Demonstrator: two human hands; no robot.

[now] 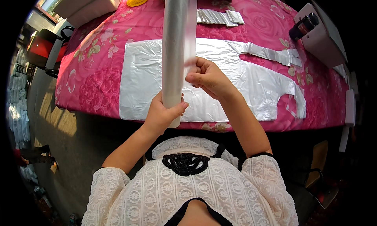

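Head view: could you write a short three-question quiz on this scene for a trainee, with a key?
1. True or false: the left hand grips the plastic roll near its lower end.
2. What lies flat on the pink floral cloth, partly hidden by the roll?
A) a wooden board
B) a white plastic sheet
C) a blue towel
3. Where is the right hand relative to the roll, and how are its fingers set?

Key:
1. True.
2. B.
3. Beside the roll, on its right, with the fingers curled.
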